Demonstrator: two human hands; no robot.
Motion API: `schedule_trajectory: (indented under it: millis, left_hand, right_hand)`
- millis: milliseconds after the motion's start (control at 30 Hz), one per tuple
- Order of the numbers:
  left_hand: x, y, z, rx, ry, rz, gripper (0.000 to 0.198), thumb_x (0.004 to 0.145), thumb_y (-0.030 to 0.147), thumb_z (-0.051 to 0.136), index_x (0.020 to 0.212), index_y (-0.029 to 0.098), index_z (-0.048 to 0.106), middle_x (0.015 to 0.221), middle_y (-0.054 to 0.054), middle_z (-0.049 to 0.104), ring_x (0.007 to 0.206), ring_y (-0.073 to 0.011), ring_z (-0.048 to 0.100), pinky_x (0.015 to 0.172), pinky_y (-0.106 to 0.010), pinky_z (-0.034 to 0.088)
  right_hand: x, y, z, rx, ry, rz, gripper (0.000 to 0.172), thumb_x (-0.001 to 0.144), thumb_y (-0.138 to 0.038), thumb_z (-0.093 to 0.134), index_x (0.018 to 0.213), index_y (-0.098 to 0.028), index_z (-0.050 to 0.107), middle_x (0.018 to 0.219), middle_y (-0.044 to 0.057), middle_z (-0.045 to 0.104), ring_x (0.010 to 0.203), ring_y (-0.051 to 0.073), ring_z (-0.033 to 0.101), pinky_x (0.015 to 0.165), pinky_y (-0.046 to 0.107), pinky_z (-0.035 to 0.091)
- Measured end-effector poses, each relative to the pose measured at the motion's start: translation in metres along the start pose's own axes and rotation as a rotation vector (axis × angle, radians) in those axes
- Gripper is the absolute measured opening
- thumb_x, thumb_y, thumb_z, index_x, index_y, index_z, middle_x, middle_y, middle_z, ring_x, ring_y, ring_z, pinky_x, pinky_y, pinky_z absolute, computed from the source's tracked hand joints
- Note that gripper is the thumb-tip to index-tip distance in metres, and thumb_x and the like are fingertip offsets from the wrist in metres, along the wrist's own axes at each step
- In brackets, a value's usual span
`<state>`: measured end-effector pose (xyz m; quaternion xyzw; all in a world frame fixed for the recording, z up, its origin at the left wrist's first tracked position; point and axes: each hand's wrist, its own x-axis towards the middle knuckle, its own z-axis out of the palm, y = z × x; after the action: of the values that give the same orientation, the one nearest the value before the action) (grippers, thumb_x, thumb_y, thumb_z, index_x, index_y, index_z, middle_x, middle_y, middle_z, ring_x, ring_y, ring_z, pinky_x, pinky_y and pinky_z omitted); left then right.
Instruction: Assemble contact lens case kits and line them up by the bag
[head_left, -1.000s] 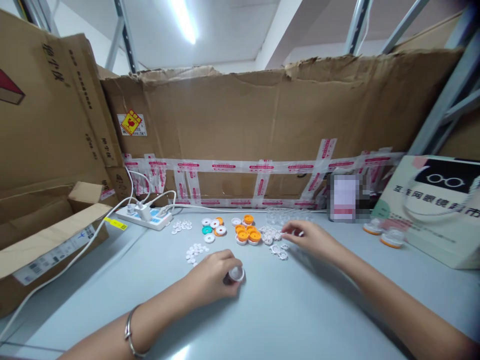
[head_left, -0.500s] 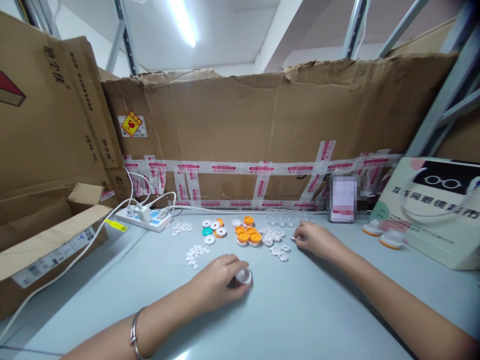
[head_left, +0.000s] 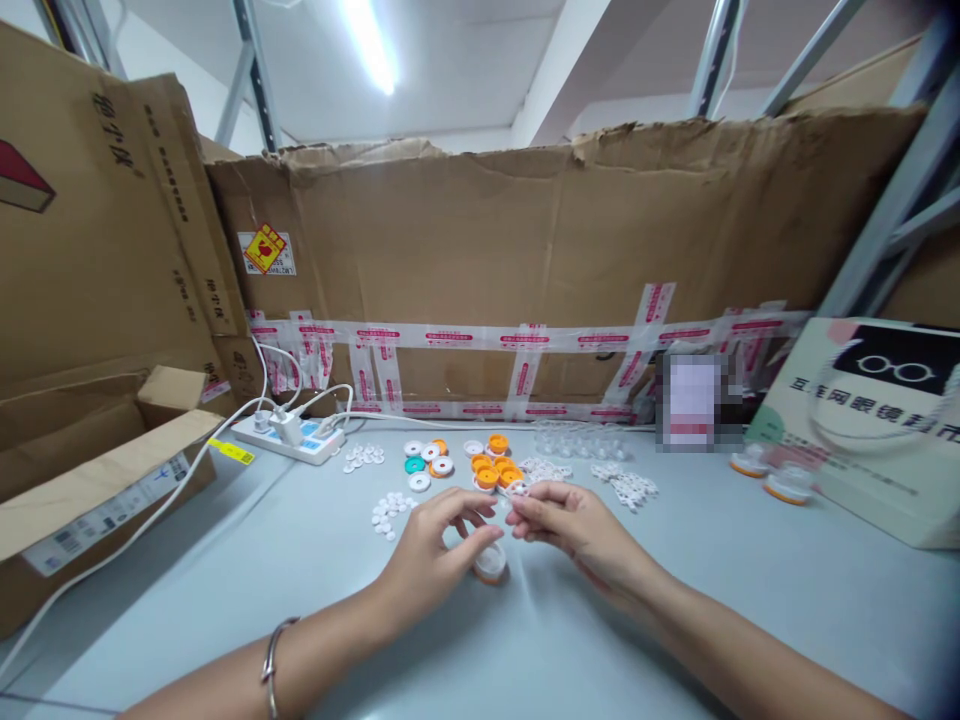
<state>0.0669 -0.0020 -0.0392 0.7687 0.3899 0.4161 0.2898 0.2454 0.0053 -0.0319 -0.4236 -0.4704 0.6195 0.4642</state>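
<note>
My left hand (head_left: 439, 550) is beside a small clear round container (head_left: 490, 560) with an orange base, standing on the table. Its thumb reaches across near the rim and the fingers are apart; whether the thumb touches the rim I cannot tell. Just above and to the right, my right hand (head_left: 574, 530) pinches a small white plastic piece (head_left: 515, 490) between thumb and fingertips. Behind the hands sit orange caps (head_left: 495, 470) in a cluster. Small white openwork pieces lie in a pile (head_left: 546, 470) close by and in another pile (head_left: 626, 486) to the right.
White and teal discs (head_left: 416, 465) and small white round pieces (head_left: 390, 513) lie to the left. Clear cups (head_left: 581, 442) line the back. A power strip (head_left: 289, 437), an open carton (head_left: 112, 490), orange-based containers (head_left: 789, 485), a pixelated phone (head_left: 690, 400) and a paper bag (head_left: 862, 440) surround the work area.
My right hand has come left from the white pieces to the container, carrying one piece. My left hand has loosened from around the container, whose orange base now shows.
</note>
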Motion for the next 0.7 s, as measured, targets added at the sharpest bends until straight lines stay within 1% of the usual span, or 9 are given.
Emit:
schedule_trajectory:
  millis: [100,200,333,400,467,500,533,633,700]
  left_hand:
    - [0.003,0.000,0.001,-0.126,-0.026,-0.112,0.017,0.077,0.028,0.058,0.086,0.015,0.065,0.083,-0.005,0.067,0.073,-0.0155,0.060,0.068,-0.025,0.046]
    - [0.004,-0.003,0.004,-0.286,-0.036,-0.220,0.018,0.073,0.030,0.061,0.076,0.012,0.065,0.074,-0.006,0.067,0.069,-0.0165,0.061,0.066,-0.026,0.046]
    - [0.007,-0.007,0.007,-0.451,-0.038,-0.322,0.024,0.066,0.034,0.067,0.072,0.011,0.063,0.070,-0.006,0.066,0.065,-0.0165,0.061,0.063,-0.026,0.047]
    - [0.010,-0.008,0.005,-0.462,-0.010,-0.360,0.025,0.063,0.034,0.069,0.068,0.011,0.062,0.065,-0.004,0.064,0.061,-0.0147,0.060,0.061,-0.025,0.047]
    - [0.012,-0.008,0.002,-0.448,0.019,-0.384,0.024,0.062,0.034,0.069,0.065,0.012,0.061,0.060,-0.002,0.062,0.057,-0.0131,0.059,0.060,-0.025,0.046]
    - [0.013,-0.008,0.000,-0.438,0.025,-0.391,0.024,0.063,0.034,0.069,0.064,0.012,0.060,0.058,-0.001,0.061,0.056,-0.0126,0.058,0.060,-0.024,0.046]
    - [0.013,-0.008,-0.001,-0.427,0.029,-0.394,0.023,0.063,0.034,0.068,0.062,0.012,0.060,0.057,-0.001,0.060,0.056,-0.0122,0.058,0.060,-0.024,0.046]
    - [0.014,-0.010,-0.005,-0.411,0.030,-0.392,0.021,0.063,0.031,0.067,0.061,0.013,0.059,0.056,0.000,0.059,0.054,-0.0114,0.057,0.058,-0.023,0.045]
    - [0.014,-0.012,-0.005,-0.409,0.021,-0.386,0.018,0.064,0.029,0.067,0.061,0.013,0.058,0.056,0.000,0.059,0.053,-0.0108,0.056,0.057,-0.023,0.045]
  right_hand:
    - [-0.005,0.004,0.008,0.009,-0.012,-0.006,0.029,0.052,-0.039,0.078,0.056,-0.014,0.063,0.057,0.000,0.065,0.052,0.009,0.057,0.058,0.023,0.046]
    - [-0.006,0.008,0.012,0.009,-0.013,-0.008,0.030,0.051,-0.039,0.078,0.055,-0.015,0.061,0.054,-0.001,0.064,0.051,0.010,0.057,0.057,0.024,0.046]
    - [-0.002,0.008,0.008,-0.096,-0.045,-0.055,0.030,0.055,-0.041,0.074,0.055,-0.016,0.059,0.054,-0.001,0.063,0.052,0.010,0.055,0.058,0.024,0.045]
    - [0.005,0.002,-0.004,-0.227,-0.017,-0.138,0.030,0.058,-0.044,0.071,0.059,-0.016,0.061,0.057,0.000,0.062,0.055,0.012,0.056,0.059,0.026,0.045]
    - [0.014,-0.004,-0.023,-0.377,0.107,-0.273,0.030,0.064,-0.046,0.065,0.070,-0.017,0.063,0.064,0.001,0.063,0.062,0.014,0.057,0.063,0.027,0.045]
    - [0.019,-0.006,-0.033,-0.470,0.174,-0.310,0.030,0.065,-0.046,0.063,0.073,-0.017,0.063,0.067,0.002,0.063,0.064,0.015,0.057,0.063,0.028,0.044]
    - [0.023,-0.008,-0.044,-0.595,0.198,-0.317,0.029,0.067,-0.044,0.061,0.075,-0.017,0.063,0.070,0.003,0.064,0.066,0.017,0.057,0.064,0.029,0.044]
    - [0.032,-0.006,-0.067,-1.010,0.145,-0.270,0.022,0.068,-0.038,0.060,0.073,-0.017,0.066,0.072,0.005,0.062,0.067,0.018,0.055,0.063,0.030,0.042]
    - [0.035,-0.001,-0.073,-1.169,0.101,-0.240,0.019,0.067,-0.035,0.061,0.075,-0.018,0.067,0.076,0.005,0.061,0.068,0.018,0.055,0.064,0.029,0.042]
